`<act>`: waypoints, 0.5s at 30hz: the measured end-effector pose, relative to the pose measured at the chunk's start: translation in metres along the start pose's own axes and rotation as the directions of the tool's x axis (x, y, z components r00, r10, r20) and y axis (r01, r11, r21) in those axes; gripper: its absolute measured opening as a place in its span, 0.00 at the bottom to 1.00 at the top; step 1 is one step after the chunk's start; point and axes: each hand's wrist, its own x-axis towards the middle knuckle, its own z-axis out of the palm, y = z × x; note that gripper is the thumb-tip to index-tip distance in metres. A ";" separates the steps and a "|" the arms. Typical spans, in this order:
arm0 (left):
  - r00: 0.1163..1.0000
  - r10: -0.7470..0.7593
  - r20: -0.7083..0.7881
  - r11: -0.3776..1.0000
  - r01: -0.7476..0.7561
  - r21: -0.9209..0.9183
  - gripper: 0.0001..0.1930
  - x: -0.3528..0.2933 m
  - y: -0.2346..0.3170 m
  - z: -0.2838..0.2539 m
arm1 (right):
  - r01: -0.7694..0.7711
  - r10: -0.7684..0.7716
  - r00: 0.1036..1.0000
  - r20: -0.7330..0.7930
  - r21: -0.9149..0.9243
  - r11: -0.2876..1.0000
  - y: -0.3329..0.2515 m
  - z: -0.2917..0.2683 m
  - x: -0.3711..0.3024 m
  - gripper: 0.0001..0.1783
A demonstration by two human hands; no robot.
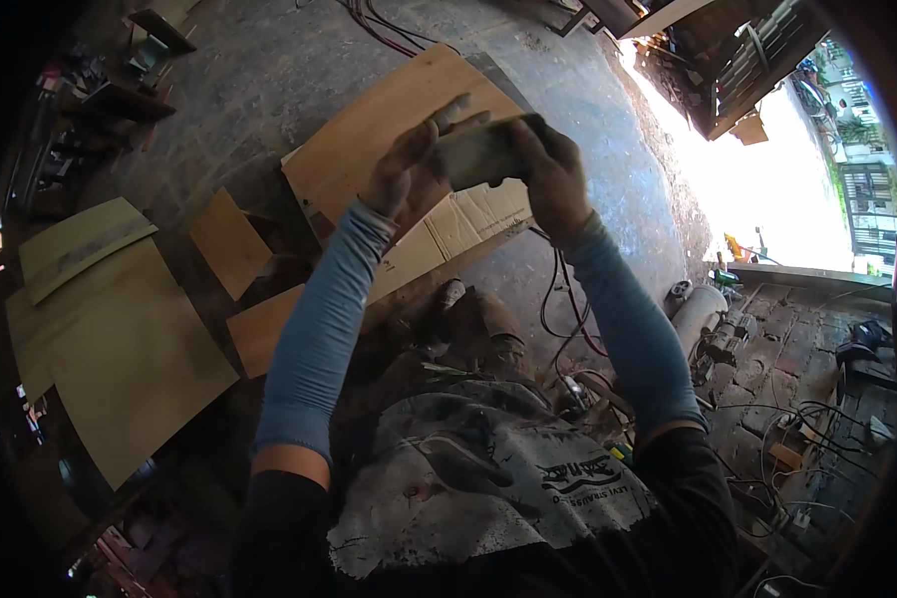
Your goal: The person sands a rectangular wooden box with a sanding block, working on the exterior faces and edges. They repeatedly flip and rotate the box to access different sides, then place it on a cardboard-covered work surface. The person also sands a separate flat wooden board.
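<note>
My right hand is closed on a grey-green flat piece with a worn, uneven edge. Blur hides its exact kind. At the other end of this piece is my left hand, its fingers stretched out and apart. Whether the left fingers touch the piece I cannot tell. Both hands are raised over a light brown wooden panel, which lies on top of a flattened cardboard sheet.
Left of me are more thin boards and a small angled wooden piece. Dark red cables run along the concrete floor. Bricks, loose wires and a pale cylinder lie at the right. Wooden furniture stands far right.
</note>
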 end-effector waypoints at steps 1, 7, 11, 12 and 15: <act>0.998 -0.014 -0.061 1.000 0.013 -0.008 0.32 -0.008 0.003 0.012 | -0.028 0.030 0.998 0.058 -0.046 0.999 0.002 0.008 0.005 0.18; 0.806 0.466 -0.366 0.619 -0.002 0.785 0.22 -0.061 0.034 0.036 | 0.490 -0.542 0.784 0.303 -0.838 0.240 0.044 -0.026 0.121 0.27; 0.783 0.584 -0.215 0.025 0.248 0.968 0.20 -0.062 -0.026 0.064 | -0.203 0.353 0.853 0.386 -0.378 0.903 0.098 -0.060 0.175 0.29; 0.827 0.558 -0.065 -0.272 0.256 0.928 0.22 -0.062 -0.044 0.065 | -0.162 0.253 0.872 0.418 -0.240 0.957 0.112 -0.055 0.162 0.30; 0.895 0.403 -0.192 -0.351 0.345 0.870 0.27 -0.092 -0.060 0.095 | -0.057 0.320 0.853 0.412 -0.535 0.843 0.058 -0.024 0.115 0.32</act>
